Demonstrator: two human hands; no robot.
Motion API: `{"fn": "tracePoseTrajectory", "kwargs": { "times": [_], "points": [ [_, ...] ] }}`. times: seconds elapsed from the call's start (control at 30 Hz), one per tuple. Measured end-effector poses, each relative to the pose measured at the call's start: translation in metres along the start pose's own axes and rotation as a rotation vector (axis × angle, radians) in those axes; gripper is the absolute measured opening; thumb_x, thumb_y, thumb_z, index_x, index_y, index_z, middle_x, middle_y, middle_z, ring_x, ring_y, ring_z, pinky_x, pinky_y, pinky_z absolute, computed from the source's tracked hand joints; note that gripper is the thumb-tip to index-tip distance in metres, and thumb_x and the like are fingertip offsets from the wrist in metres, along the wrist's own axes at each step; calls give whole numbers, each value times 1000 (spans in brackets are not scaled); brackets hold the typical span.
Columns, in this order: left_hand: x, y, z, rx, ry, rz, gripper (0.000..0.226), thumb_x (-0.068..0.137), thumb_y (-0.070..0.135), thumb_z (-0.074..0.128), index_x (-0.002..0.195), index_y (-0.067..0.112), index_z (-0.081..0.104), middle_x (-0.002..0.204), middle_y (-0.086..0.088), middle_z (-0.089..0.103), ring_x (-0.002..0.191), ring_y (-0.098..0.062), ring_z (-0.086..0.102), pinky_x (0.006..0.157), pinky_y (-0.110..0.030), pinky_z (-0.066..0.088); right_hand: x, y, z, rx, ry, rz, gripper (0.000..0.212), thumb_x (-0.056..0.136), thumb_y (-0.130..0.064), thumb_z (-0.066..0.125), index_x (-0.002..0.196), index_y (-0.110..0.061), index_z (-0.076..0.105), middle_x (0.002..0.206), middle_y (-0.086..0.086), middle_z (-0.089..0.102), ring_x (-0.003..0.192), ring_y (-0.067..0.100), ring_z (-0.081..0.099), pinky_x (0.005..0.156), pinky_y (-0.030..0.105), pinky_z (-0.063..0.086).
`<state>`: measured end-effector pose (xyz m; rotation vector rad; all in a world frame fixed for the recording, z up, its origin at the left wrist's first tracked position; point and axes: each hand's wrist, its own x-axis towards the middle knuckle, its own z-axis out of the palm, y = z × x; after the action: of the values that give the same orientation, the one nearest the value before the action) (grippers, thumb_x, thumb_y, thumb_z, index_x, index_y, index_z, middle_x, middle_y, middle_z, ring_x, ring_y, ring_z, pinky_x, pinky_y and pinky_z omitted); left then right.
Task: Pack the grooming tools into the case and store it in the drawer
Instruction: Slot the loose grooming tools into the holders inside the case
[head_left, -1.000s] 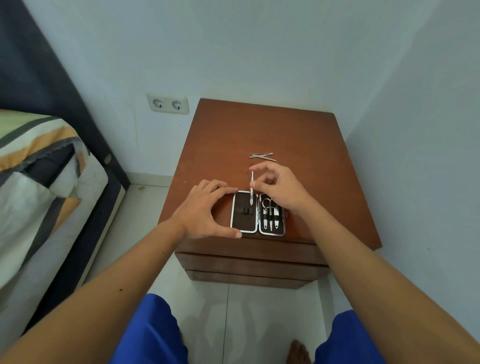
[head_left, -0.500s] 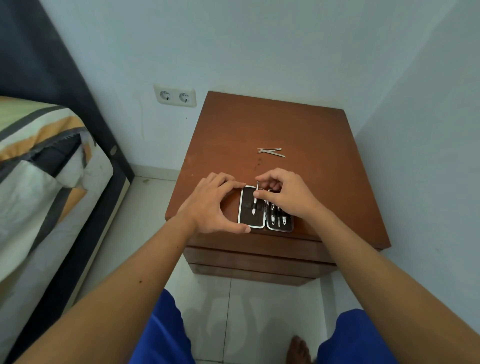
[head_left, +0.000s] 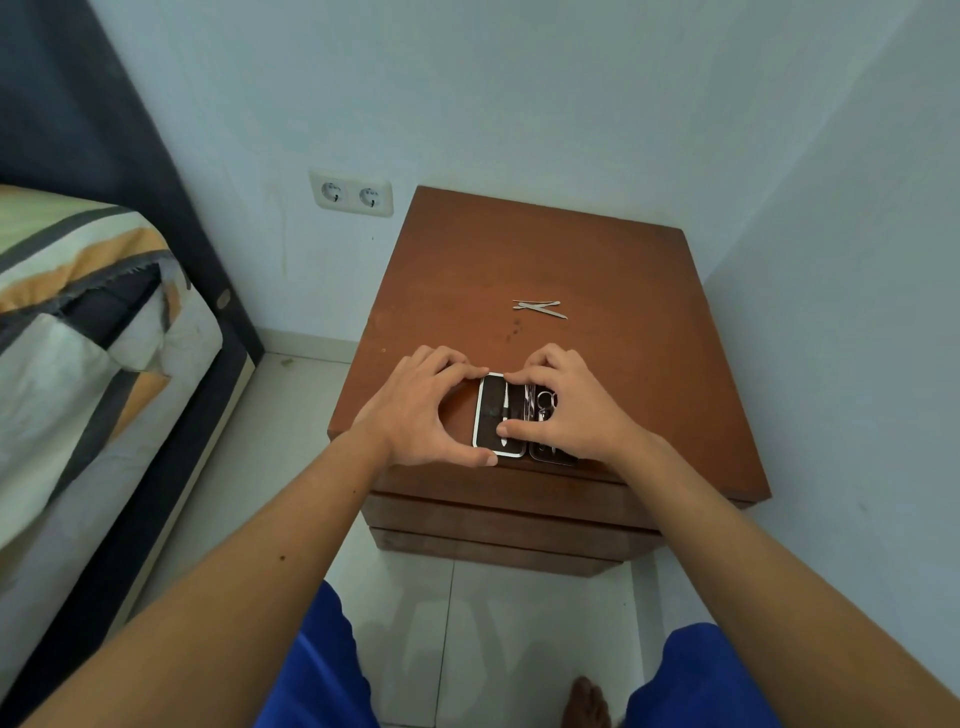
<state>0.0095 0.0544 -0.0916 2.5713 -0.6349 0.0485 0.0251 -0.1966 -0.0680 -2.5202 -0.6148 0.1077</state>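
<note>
An open dark grooming case (head_left: 491, 415) with a silver rim lies at the front edge of a brown nightstand (head_left: 613, 364). My left hand (head_left: 421, 410) grips the case's left half, with index finger on the far edge and thumb on the near edge. My right hand (head_left: 566, 405) covers the right half; its thumb and fingers press a thin metal tool (head_left: 505, 415) down into the left half. Small scissors (head_left: 545, 402) show in the right half. Two crossed metal tools (head_left: 539, 307) lie loose farther back on the top.
Closed drawer fronts (head_left: 498, 519) sit below the nightstand's top. A bed with a striped cover (head_left: 88, 322) stands at the left, a wall socket (head_left: 351, 193) behind it. Walls close in at the back and right. My knees in blue shorts and a bare foot are below.
My right hand has carried the thin tool from above the case down into its left half and now presses it flat. My left hand has stayed on the case.
</note>
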Motion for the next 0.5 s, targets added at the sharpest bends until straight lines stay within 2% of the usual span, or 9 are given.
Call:
{"fn": "tracePoseTrajectory", "kwargs": {
  "times": [0.17,0.3,0.4,0.5],
  "points": [
    [0,1,0,1,1,-3,108,58,89,74,147,31,54,133,16,47,122,-9,40,108,-35,37,-3,2,-1,19,-22,-6,74,70,-65,84,132,-27,71,120,-11,49,116,13,41,103,29,39],
    [2,-1,0,2,-1,3,108,58,90,73,147,32,53,134,16,47,123,-10,40,108,-35,37,0,5,0,66,-2,8,73,68,-70,81,128,-30,73,116,-15,52,113,9,45,97,22,39],
    [3,-1,1,10,-19,-1,109,58,91,72,148,34,51,138,16,46,126,-10,39,110,-35,36,8,8,-2,165,86,59,55,75,-64,80,120,-32,77,111,-14,60,108,7,59,89,23,48],
    [3,-2,2,12,-22,-6,111,57,93,71,149,35,49,140,17,44,127,-10,37,110,-34,34,25,14,-9,201,204,103,27,87,-40,81,111,-27,81,102,-10,68,88,5,63,79,19,47]
  ]
}}
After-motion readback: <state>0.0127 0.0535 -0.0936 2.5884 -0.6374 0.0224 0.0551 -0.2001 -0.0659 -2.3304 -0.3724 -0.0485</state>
